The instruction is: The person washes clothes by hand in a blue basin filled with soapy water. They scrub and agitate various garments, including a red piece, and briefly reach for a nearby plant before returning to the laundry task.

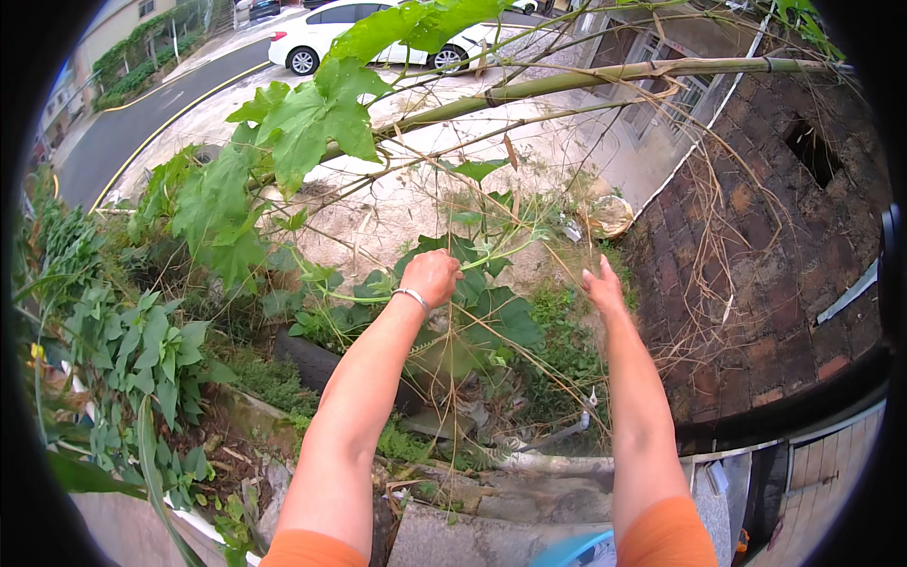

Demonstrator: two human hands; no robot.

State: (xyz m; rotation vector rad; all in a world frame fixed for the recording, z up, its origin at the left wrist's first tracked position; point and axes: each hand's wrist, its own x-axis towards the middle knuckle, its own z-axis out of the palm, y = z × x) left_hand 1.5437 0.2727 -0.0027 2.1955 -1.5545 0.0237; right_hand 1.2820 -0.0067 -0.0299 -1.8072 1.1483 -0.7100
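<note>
My left hand point(431, 276), with a silver bangle point(412, 296) at its wrist, is closed around a green vine stem point(496, 256). The stem runs out to both sides of my fist, and broad green leaves point(499, 315) hang below and behind it. My right hand point(604, 287) is reached out to the right, thumb and a finger apart, beside thin dry stems point(560, 262). I see nothing held in it, though its other fingers are partly hidden.
A bamboo pole point(567, 92) crosses above my hands, carrying large vine leaves point(319, 120). A dark tiled roof point(765, 248) slopes at the right, strewn with dry tendrils point(708, 227). Below are a black tire point(308, 358) and a low stone ledge point(538, 496). A white car point(340, 32) stands beyond.
</note>
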